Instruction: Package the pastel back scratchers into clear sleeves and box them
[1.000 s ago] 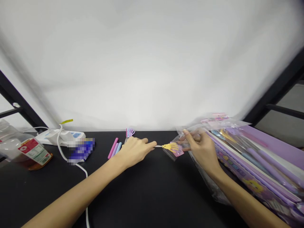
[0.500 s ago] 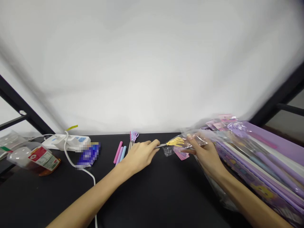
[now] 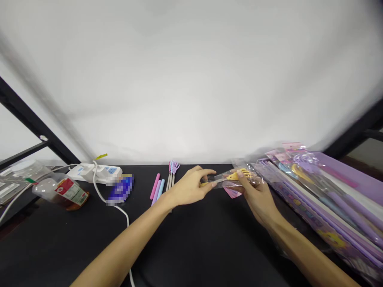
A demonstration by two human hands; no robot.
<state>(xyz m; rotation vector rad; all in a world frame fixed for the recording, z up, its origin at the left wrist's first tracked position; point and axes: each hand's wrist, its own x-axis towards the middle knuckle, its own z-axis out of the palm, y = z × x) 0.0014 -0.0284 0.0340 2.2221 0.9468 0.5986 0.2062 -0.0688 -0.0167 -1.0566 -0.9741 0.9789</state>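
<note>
My left hand (image 3: 191,186) pinches the metal shaft of a small yellow hand-shaped scratcher (image 3: 236,175), whose claw end sits inside a clear plastic sleeve (image 3: 239,181). My right hand (image 3: 259,196) grips that sleeve from the right. Both hands hover just above the black tabletop (image 3: 191,243). To the left of my left hand lie several pastel scratchers (image 3: 164,181) with pink, purple and blue handles.
A stack of purple packaged goods in clear bags (image 3: 326,199) fills the right side. At the left are a white power strip (image 3: 94,172) with a cable, a blue packet (image 3: 121,188) and a lying plastic bottle (image 3: 61,191). A white wall stands behind the table.
The view shifted left. My left hand rose and closed in on my right hand, and the yellow claw, which was outside the sleeve's mouth, now sits inside the sleeve.
</note>
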